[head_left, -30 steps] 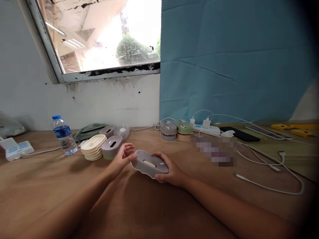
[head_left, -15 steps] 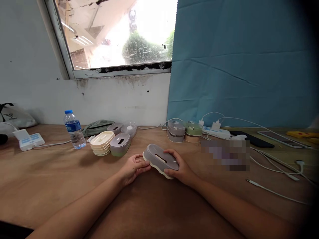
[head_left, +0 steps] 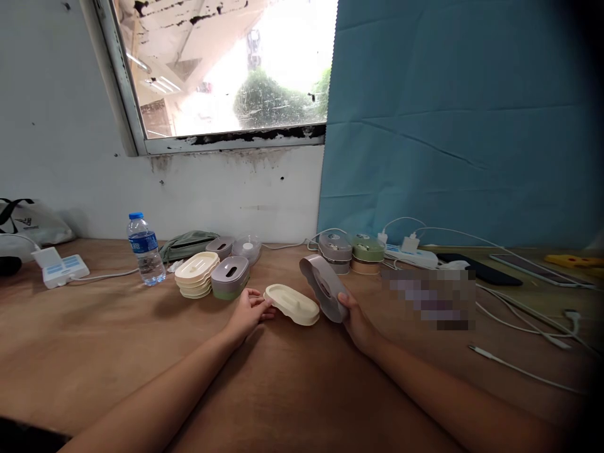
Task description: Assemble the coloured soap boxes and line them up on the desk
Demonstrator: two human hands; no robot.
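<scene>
My left hand pinches the left end of a cream oval tray with a wavy edge. The tray tilts down to the right; whether it touches the table I cannot tell. To its right, a grey slotted oval cover is turned on its side, apart from the tray, its hollow inside facing left. Gripped at its lower right rim, the cover is in my right hand. Beyond my left hand stand a stack of cream trays and a grey-and-green slotted oval box.
A water bottle and a grey-green pouch stand behind the stack. Lidded oval boxes sit at the back. White cables, a power strip and a dark phone lie to the right.
The grey cover has come off the cream tray. My right hand has moved right and turned the cover on its side, while my left hand keeps the tray.
</scene>
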